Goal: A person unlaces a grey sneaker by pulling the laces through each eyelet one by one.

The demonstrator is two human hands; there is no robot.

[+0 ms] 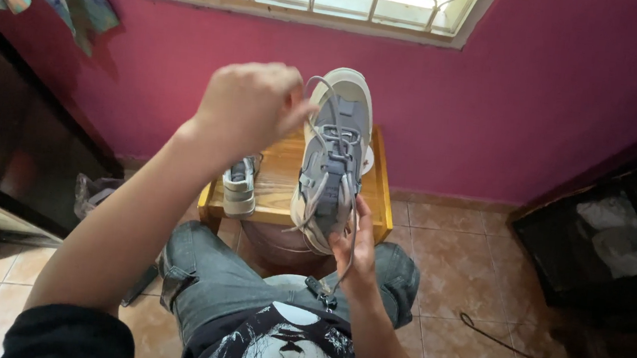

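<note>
Grey-and-cream sneaker (332, 157) held up by its heel in the gripping right hand (354, 249), lace (320, 92) pinched in the raised, fisted left hand (251, 106) — pull too hard and it may twist loose, dropping onto the stool (281, 175) below beside the second shoe (240, 187).

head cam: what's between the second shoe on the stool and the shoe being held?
Head view: only bare wooden stool top separates the second shoe from the held grey shoe. The left hand's lace passes above that stretch.
</note>
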